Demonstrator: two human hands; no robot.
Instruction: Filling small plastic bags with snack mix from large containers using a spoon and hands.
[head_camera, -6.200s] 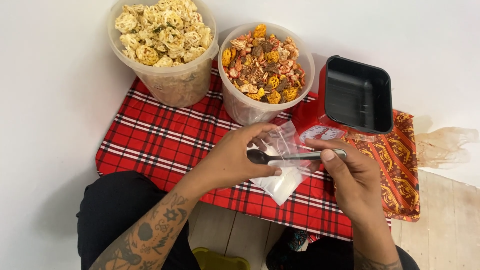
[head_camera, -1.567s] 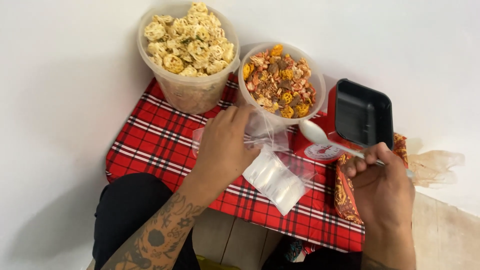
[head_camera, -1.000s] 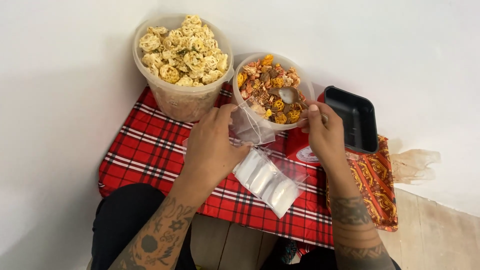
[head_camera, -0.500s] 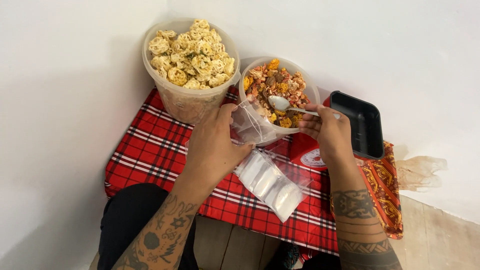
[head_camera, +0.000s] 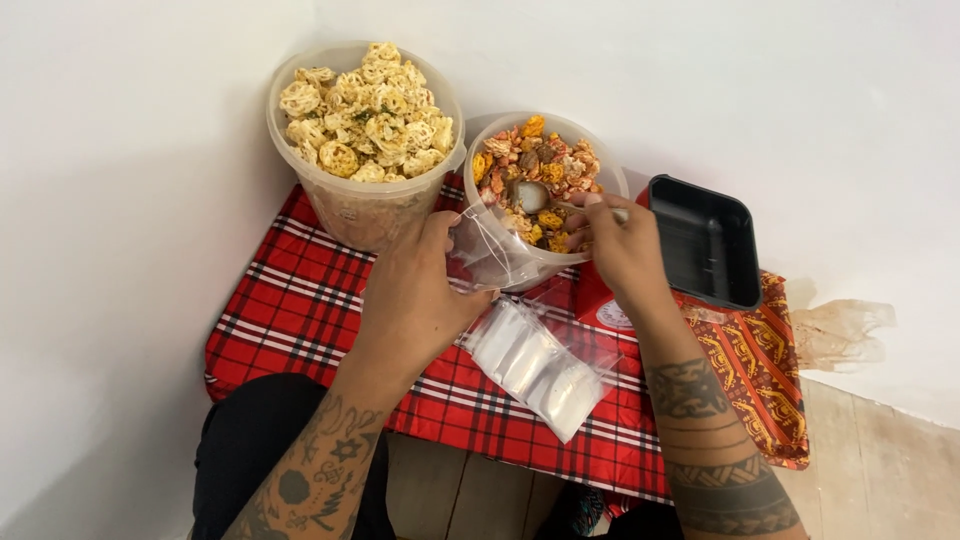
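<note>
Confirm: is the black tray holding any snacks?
No, the black tray is empty; the snacks sit in the two clear tubs, and the right hand spoons from the smaller tub.

Head camera, steeply downward, close

Two tubs crowd the back against the white wall: the tall tub of pale crackers (head_camera: 365, 150) and, touching it, the shorter tub of mixed snacks (head_camera: 545, 190). The black tray (head_camera: 705, 240) blocks the right rear. The stack of clear bags (head_camera: 535, 365) lies mid-cloth. Open red plaid cloth (head_camera: 290, 310) at the left front leaves room to pass
</note>
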